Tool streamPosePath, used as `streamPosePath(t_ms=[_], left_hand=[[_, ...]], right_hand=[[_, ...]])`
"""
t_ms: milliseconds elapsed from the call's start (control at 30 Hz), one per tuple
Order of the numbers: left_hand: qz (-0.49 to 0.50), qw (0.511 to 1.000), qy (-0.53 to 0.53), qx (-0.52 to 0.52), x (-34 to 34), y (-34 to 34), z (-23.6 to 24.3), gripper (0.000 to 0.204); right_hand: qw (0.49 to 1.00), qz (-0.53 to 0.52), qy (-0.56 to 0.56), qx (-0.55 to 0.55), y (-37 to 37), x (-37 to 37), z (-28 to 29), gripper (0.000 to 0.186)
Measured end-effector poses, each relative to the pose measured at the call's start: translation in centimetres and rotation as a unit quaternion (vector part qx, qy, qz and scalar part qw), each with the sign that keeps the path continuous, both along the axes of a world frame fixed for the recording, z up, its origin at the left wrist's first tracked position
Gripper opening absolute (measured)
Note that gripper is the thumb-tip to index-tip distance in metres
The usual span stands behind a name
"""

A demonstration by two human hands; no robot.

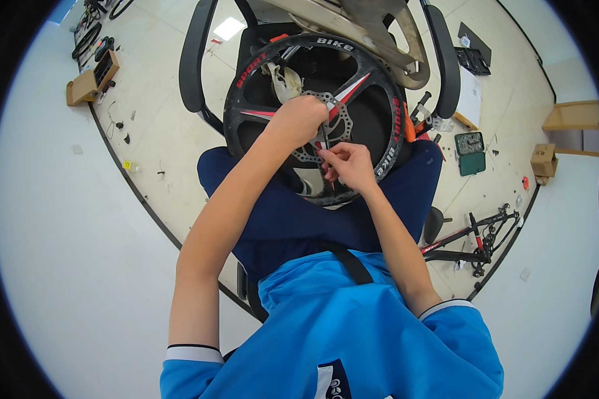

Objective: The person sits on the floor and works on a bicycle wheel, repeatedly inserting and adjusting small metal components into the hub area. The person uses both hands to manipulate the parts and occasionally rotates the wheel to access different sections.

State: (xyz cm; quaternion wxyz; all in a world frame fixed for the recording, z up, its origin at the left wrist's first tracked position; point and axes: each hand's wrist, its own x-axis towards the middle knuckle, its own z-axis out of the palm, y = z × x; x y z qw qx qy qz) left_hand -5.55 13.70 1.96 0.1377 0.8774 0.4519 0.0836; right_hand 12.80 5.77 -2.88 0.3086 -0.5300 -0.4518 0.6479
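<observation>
Lying flat in front of me is a black bicycle wheel (383, 78) with broad red-and-white spokes. A silver perforated brake disc (343, 126) is at its hub, partly hidden by my hands. My left hand (304, 118) is closed over the disc, around the upper end of a slim dark tool (325, 137) that looks like a hex key. Just below it, to the right, my right hand (348, 164) has its thumb and fingertips pinched together by the tool's lower end. Whatever sits between those fingertips is too small to make out. A crumpled whitish cloth (285, 81) lies at the wheel's upper left.
The wheel rests on my lap and a black chair with armrests (192, 63); a beige frame-like part (416, 63) lies beyond. On the floor at right are an open green case (472, 163) and a bicycle frame (452, 239). An open cardboard box (83, 88) stands far left.
</observation>
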Motion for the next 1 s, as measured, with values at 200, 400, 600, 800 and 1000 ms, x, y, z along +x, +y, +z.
streamPosePath(t_ms=[200, 400, 600, 800, 1000], left_hand=[[-0.018, 0.999, -0.035, 0.015, -0.9, -0.3, -0.2, 0.01], [-0.016, 0.997, -0.069, 0.029, -1.0, -0.5, -0.8, 0.01], [-0.046, 0.998, -0.041, 0.017, -0.3, 0.7, -0.6, 0.009], [-0.021, 0.992, -0.122, 0.019, -1.3, -0.4, -1.1, 0.008], [-0.02, 0.982, -0.183, 0.047, -1.9, -1.2, -2.6, 0.009]], right_hand=[[0.984, 0.051, -0.142, 0.099, 0.7, 1.2, 1.6, 0.026], [0.996, 0.047, -0.067, 0.045, 0.8, 0.6, 0.9, 0.025], [1.0, 0.02, -0.011, 0.015, 0.3, 0.1, -0.1, 0.023], [0.98, 0.068, -0.154, 0.11, 1.1, 1.2, 1.3, 0.025], [0.969, 0.127, -0.182, 0.107, 3.3, 3.4, 2.9, 0.023]])
